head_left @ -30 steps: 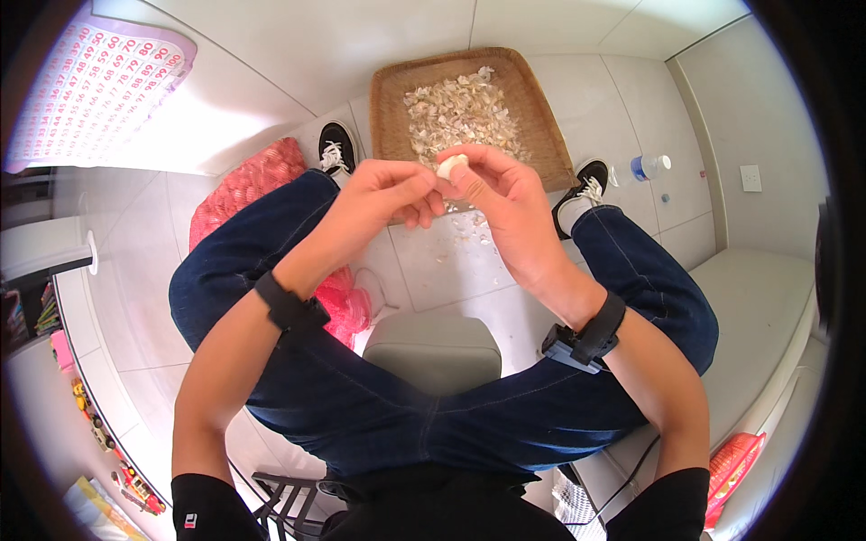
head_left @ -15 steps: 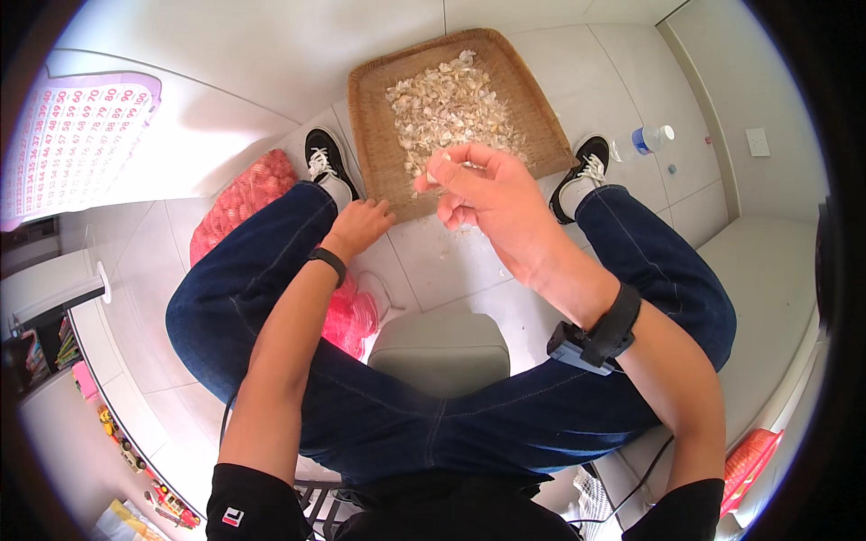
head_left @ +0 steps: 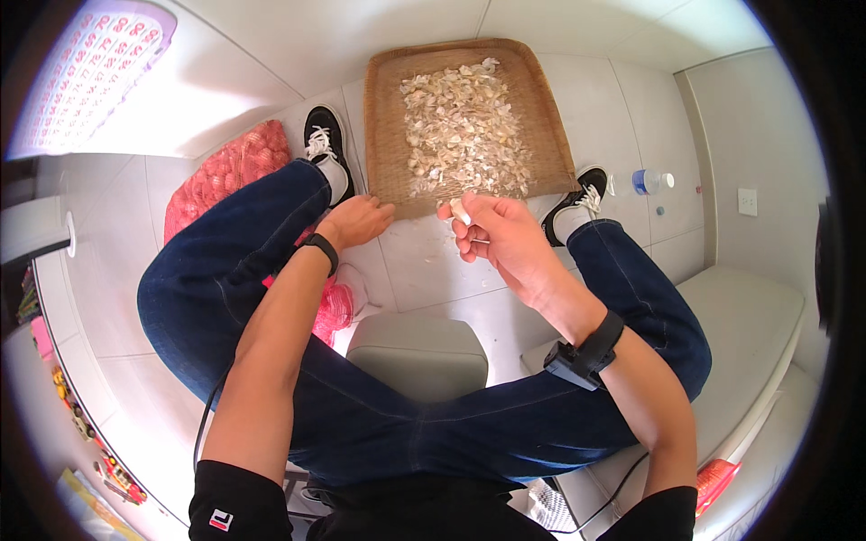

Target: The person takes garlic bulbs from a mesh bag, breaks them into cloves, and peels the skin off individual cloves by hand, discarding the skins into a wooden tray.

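Note:
My right hand (head_left: 502, 236) is raised in front of the wicker tray's near edge, its thumb and fingers pinching a pale garlic clove (head_left: 460, 213). At the near left corner of the wicker tray (head_left: 386, 135) is my left hand (head_left: 359, 220), fingers bent over the rim; their tips are partly hidden. A heap of garlic cloves and loose papery skins (head_left: 467, 131) covers the middle of the tray, which lies on the floor between my shoes.
A full red mesh bag (head_left: 230, 176) lies beside my left leg, and pink netting (head_left: 334, 311) is under my left forearm. A grey padded stool (head_left: 417, 353) stands between my thighs. Beyond my right shoe lies a plastic bottle (head_left: 651, 182). A long pale bench (head_left: 749, 316) is at right.
My right hand has come lower and nearer in the picture, turning so the clove shows more plainly. My left hand stays at the tray corner. The whole view has shifted slightly.

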A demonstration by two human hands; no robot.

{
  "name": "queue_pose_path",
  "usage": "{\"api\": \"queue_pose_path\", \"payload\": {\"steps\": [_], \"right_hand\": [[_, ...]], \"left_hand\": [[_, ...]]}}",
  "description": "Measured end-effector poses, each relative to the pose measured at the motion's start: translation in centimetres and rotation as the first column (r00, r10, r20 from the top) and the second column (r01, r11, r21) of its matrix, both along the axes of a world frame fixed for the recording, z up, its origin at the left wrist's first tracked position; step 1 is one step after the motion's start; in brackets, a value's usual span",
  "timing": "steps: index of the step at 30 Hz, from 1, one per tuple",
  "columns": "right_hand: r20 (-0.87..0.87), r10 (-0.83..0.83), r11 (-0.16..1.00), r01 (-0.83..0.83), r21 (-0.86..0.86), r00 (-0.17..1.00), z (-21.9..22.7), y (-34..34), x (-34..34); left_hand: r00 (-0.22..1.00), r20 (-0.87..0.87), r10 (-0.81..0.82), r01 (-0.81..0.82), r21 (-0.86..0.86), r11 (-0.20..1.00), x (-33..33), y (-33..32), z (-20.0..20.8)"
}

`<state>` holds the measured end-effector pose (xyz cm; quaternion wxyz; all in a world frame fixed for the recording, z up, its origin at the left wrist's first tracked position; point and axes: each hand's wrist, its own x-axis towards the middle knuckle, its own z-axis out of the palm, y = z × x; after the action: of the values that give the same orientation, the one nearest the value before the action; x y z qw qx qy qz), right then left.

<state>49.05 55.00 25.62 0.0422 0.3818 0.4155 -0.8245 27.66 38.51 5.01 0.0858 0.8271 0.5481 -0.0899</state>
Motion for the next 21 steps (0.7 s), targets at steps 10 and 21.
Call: {"api": "queue_pose_path", "payload": {"steps": [10,21], "right_hand": [[-0.140,0.007,0.994,-0.022,-0.107,0.990,1.0,-0.5,-0.2],[-0.317,0.069,0.997,-0.058,0.045,0.946,4.9,-0.7,0.6]], "left_hand": [[0.996,0.079,-0.043,0.042,0.014,0.999,0.0,0.0,-0.4],[0.936,0.148,0.318,-0.302,-0.123,0.945,2.2,6.4,13.0]]}}
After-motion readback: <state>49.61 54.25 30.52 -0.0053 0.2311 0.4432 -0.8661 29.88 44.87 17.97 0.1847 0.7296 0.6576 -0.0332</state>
